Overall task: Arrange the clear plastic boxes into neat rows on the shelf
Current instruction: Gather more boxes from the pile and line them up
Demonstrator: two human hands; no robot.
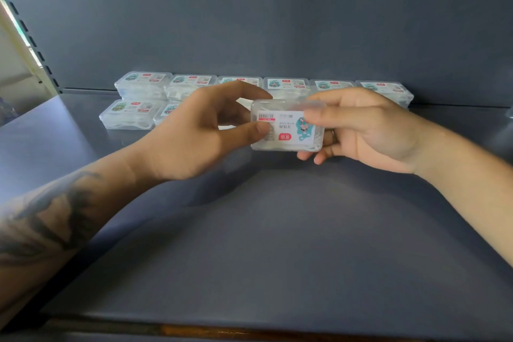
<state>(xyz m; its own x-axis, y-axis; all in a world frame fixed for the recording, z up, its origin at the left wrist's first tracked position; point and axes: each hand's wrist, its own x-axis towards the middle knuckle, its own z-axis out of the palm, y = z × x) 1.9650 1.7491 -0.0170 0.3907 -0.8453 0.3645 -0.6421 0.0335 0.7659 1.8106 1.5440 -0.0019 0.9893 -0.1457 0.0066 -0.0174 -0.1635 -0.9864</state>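
Note:
A clear plastic box (287, 130) with a white, red and teal label is held above the grey shelf (263, 244), its label upside down toward me. My left hand (200, 130) pinches its left end between thumb and fingers. My right hand (369, 128) grips its right end, thumb on top and fingers underneath. Behind, several matching boxes stand in a back row (286, 86) along the rear wall. Two more boxes (130, 115) begin a front row at the left; the second one is partly hidden by my left hand.
The grey back panel (263, 22) rises right behind the back row. A slotted upright (30, 36) marks the shelf's left side. A wooden front edge (222, 330) runs along the bottom. Bare shelf surface stretches between the boxes and that edge.

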